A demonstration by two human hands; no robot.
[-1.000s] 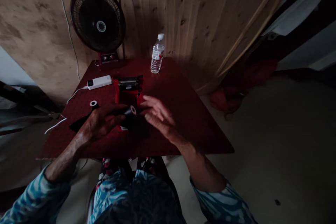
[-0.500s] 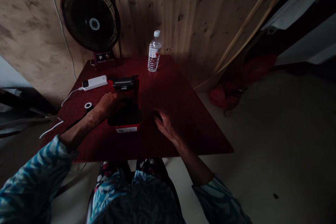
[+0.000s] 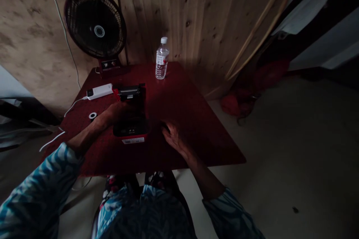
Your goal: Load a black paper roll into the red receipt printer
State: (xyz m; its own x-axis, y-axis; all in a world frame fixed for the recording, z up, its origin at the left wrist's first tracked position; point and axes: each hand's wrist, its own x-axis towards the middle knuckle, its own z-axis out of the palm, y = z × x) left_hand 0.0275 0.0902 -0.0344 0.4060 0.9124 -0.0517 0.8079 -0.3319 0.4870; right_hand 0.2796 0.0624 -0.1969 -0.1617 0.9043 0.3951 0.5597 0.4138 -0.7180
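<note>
A red box-shaped device with a black inside stands on the dark red table. Its front carries a white label, and at its back is a raised black part with a metal bar. My left hand reaches over the middle of the device from the left; its fingers are lost in shadow, so what they touch is hidden. Just right of the device, my right hand is low over the tabletop, fingers loosely bent, thumb apart, holding nothing visible. A small roll with a white end lies beyond my left forearm.
A white handheld device with a cable lies at the table's left. Behind it stands a fan against the wooden wall. A water bottle is upright at the back. A red bag-like thing is on the floor at right.
My left hand has shifted slightly back in the device, and more of its black front interior shows. The right hand stays nearly in place. The whole view has moved a little.
</note>
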